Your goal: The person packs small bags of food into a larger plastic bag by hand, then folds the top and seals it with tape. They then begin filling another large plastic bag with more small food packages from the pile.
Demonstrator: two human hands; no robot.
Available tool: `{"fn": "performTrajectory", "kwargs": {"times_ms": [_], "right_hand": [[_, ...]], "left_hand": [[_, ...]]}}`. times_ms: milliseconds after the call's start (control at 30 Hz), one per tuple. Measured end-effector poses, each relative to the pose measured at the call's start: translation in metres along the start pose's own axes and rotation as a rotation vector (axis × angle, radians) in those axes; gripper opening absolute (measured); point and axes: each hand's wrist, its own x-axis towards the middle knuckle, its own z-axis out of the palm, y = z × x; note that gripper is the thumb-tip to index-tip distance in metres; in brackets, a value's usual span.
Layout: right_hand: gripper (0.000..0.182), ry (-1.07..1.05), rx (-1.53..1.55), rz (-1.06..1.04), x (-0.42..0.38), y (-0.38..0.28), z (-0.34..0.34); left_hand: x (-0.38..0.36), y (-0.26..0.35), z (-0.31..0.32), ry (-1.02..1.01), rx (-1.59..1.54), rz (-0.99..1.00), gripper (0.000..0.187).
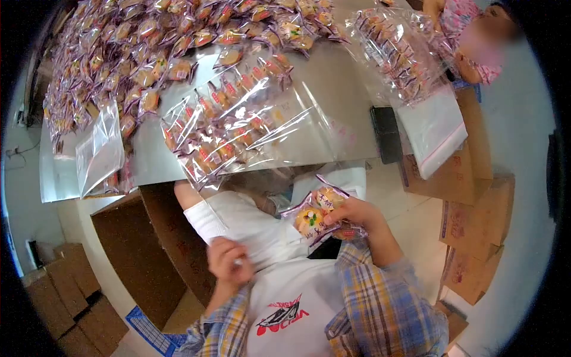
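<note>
Plaid sleeves (386,291) are framing a white shirt (285,276) with red and black print. From where I'm standing, the right hand (355,217) is clamping a few wrapped cakes (310,220) between thumb and fingers, keeping them above the lap, just short of the metal table (342,98). The left hand (229,262) is curling near white shorts (229,208), too blurred for me to tell whether its fingers are pinching anything. Ahead, a clear bag (229,128) is holding rows of similar packets, one corner jutting past the table's edge. Loose packets (125,53) are lying heaped behind it. Another person (468,68) is showing at the upper right, beside a second filled bag (395,50).
</note>
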Motion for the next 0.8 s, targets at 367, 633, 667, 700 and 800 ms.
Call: {"fn": "performTrajectory", "kwargs": {"times_ms": [367, 633, 667, 700, 800], "right_hand": [[0.061, -0.039, -0.131, -0.242, 0.008, 0.008, -0.011], [0.046, -0.212, -0.425, -0.062, 0.024, 0.047, -0.041], [0.047, -0.286, -0.353, -0.053, 0.021, 0.039, -0.03], [0.048, -0.356, -0.275, -0.043, 0.018, 0.038, -0.024], [0.061, -0.419, -0.318, -0.076, 0.036, 0.064, -0.033]], "left_hand": [[0.028, 0.028, 0.06, -0.411, -0.579, -0.76, 0.074], [0.061, 0.019, 0.043, -0.793, -0.684, -0.399, 0.055], [0.059, 0.019, 0.046, -0.78, -0.718, -0.392, 0.061], [0.056, 0.019, 0.048, -0.77, -0.791, -0.419, 0.062], [0.055, 0.014, 0.055, -0.882, -1.071, -0.527, 0.064]]}}
